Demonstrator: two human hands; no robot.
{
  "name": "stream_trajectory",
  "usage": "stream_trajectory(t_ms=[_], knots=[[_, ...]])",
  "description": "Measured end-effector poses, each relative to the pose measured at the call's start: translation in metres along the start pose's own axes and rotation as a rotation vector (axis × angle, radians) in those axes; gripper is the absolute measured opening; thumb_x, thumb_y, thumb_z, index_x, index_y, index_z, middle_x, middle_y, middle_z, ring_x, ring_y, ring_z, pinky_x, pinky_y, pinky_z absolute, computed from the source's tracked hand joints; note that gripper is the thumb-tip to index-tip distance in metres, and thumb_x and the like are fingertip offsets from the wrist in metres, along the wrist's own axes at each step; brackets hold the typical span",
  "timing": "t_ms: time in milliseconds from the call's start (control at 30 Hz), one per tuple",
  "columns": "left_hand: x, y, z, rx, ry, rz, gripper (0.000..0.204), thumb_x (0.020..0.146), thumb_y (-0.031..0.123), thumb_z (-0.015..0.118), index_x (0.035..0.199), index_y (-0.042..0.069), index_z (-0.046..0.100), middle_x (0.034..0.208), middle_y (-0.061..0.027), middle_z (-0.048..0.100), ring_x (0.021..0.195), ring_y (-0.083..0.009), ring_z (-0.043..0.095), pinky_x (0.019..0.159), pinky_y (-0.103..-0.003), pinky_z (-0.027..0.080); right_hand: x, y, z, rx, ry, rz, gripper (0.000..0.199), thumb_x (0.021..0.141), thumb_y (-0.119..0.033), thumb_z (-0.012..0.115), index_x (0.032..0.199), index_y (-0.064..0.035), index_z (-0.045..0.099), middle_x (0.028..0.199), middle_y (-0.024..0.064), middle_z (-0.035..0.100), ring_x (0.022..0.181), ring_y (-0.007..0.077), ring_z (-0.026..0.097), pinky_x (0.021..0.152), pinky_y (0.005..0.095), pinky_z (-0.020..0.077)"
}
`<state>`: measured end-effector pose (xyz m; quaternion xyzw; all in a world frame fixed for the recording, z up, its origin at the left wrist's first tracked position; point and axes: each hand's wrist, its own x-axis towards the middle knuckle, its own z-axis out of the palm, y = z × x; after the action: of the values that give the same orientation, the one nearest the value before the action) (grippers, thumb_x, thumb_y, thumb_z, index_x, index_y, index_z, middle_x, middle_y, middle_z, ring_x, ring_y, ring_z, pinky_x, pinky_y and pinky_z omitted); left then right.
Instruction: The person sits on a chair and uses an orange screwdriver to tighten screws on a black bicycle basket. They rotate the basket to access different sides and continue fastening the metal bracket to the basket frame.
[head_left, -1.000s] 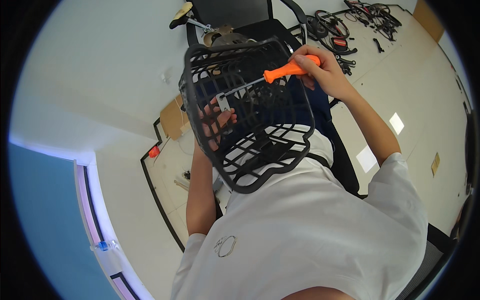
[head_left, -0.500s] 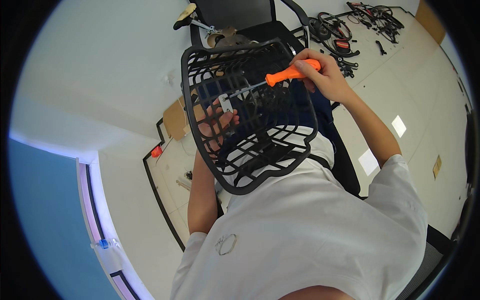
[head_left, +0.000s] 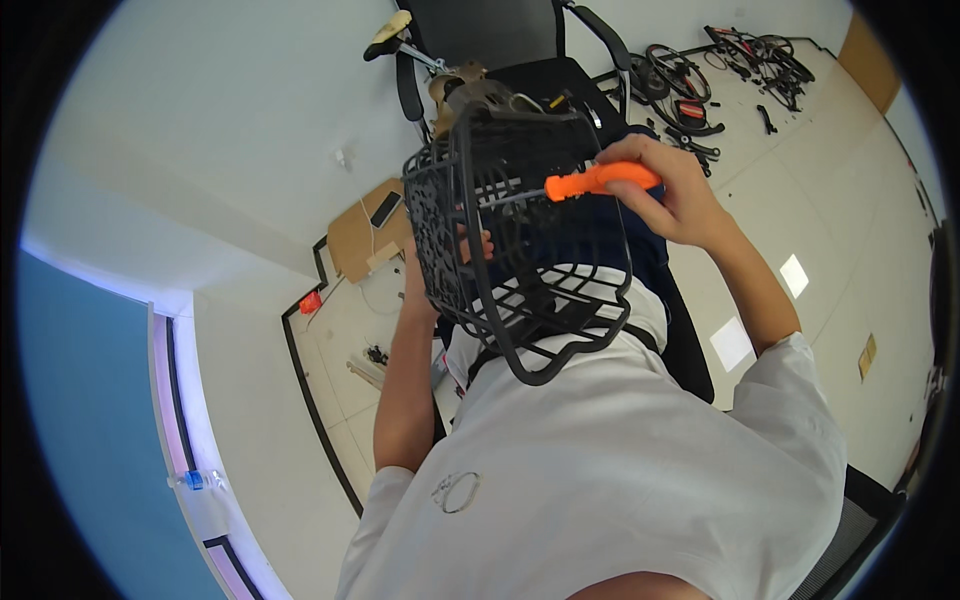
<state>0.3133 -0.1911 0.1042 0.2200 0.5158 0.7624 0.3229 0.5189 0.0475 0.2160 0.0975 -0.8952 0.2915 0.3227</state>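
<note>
A black plastic bicycle basket [head_left: 433,190] rests tilted on my lap, its open side turned to the right. My right hand [head_left: 667,190] is closed around the orange handle of a screwdriver [head_left: 575,185]. The screwdriver's shaft points left into the basket, toward its left-hand wall; the tip is hidden behind the rim. Against that wall is my left hand [head_left: 486,243], closed on the basket from its left side. Its fingertips show past the rim, while most of the hand is behind the lattice. No metal plate can be made out there now.
A black office chair [head_left: 525,75] stands ahead, with brown parts [head_left: 458,85] and a bicycle saddle [head_left: 388,35] by its left armrest. Bicycle wheels and frame parts [head_left: 680,75] lie on the floor at the far right. Cardboard [head_left: 350,240] with a phone [head_left: 386,209] lies at left.
The basket has turned, so its left wall now faces outward and hides the small metal plate seen before. My right hand and the screwdriver have shifted slightly right and nearer.
</note>
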Motion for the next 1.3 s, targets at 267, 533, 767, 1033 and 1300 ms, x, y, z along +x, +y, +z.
stream_trajectory(t_ms=[267, 533, 767, 1033, 1300], knots=[[0.026, -0.03, -0.041, 0.446, -0.133, 0.051, 0.032, 0.081, -0.002, 0.071, 0.11, -0.003, 0.055, 0.08, -0.0124, 0.063, 0.068, -0.0232, 0.066, 0.061, -0.035, 0.055, 0.005, -0.012, 0.009, -0.128, -0.175, -0.277, 0.031, 0.089, -0.023, 0.066, 0.111, -0.0041, 0.056, 0.093, 0.0131, 0.054, 0.089, 0.0321, 0.058, 0.072, 0.0396, 0.0509], [0.018, -0.009, 0.001, 0.391, -0.07, 0.097, 0.042, 0.08, 0.011, 0.075, 0.114, -0.002, 0.054, 0.085, -0.0122, 0.064, 0.067, -0.0211, 0.062, 0.062, -0.033, 0.053, 0.013, 0.013, 0.016, 0.254, -0.068, -0.45, 0.021, 0.095, -0.015, 0.057, 0.109, -0.0005, 0.051, 0.099, 0.0174, 0.048, 0.093, 0.0361, 0.05, 0.082, 0.0412, 0.0424], [0.032, -0.016, 0.023, 0.437, -0.044, 0.075, 0.036, 0.081, 0.008, 0.074, 0.11, -0.003, 0.057, 0.084, -0.0119, 0.065, 0.068, -0.0198, 0.063, 0.064, -0.032, 0.054, 0.008, 0.03, 0.019, 0.292, -0.123, -0.338, 0.018, 0.079, 0.002, 0.064, 0.096, -0.0033, 0.063, 0.107, 0.0151, 0.052, 0.105, 0.0341, 0.054, 0.089, 0.0407, 0.0441], [0.008, 0.003, -0.016, 0.416, 0.0, 0.007, 0.029, 0.082, 0.005, 0.073, 0.106, -0.004, 0.06, 0.083, -0.0117, 0.066, 0.069, -0.0183, 0.065, 0.067, -0.032, 0.056, 0.01, 0.024, 0.01, 0.141, -0.089, -0.175, 0.023, 0.086, -0.01, 0.067, 0.109, -0.0056, 0.064, 0.113, 0.0127, 0.057, 0.105, 0.0292, 0.058, 0.084, 0.0354, 0.0493], [-0.009, 0.014, 0.001, 0.227, 0.009, -0.084, 0.03, 0.084, 0.002, 0.071, 0.11, -0.005, 0.06, 0.087, -0.0122, 0.067, 0.073, -0.0179, 0.067, 0.07, -0.032, 0.058, 0.004, 0.015, 0.009, 0.043, -0.005, 0.106, 0.029, 0.084, -0.022, 0.073, 0.104, -0.0029, 0.064, 0.084, 0.0099, 0.069, 0.073, 0.021, 0.068, 0.069, 0.0287, 0.0529]])
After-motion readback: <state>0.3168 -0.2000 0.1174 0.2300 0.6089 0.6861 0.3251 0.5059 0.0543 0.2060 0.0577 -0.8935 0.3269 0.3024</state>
